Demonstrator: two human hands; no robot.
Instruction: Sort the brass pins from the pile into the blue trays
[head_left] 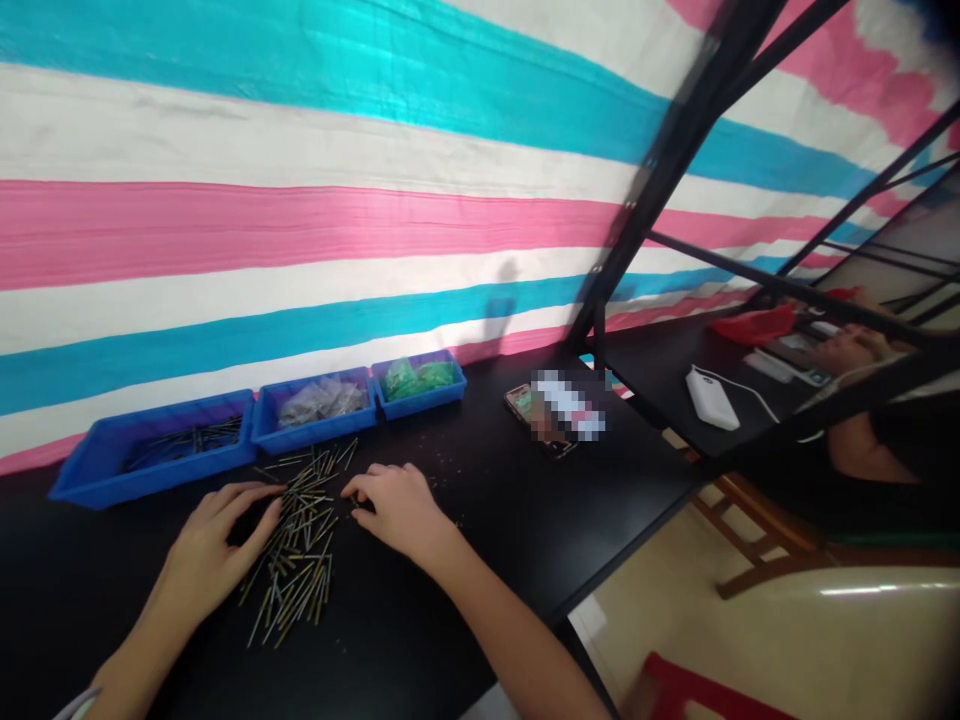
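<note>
A loose pile of thin metal rods (300,540), silver with brass-coloured parts, lies across the black table top. At its left edge is my left hand (214,545), with the index finger and thumb stretched out, a small gap between them, their tips touching the rods. My right hand (405,512) rests just right of the pile with fingers curled in. A small dark bit shows between its thumb and index finger, too small to name.
Behind the pile stand three blue trays: one with dark rods (161,462), one with clear plastic bags (319,403), one with green bags (416,378). A phone (544,420) lies to the right. Past the black frame (637,220), another person's hand (851,350) works near a white power bank (711,398).
</note>
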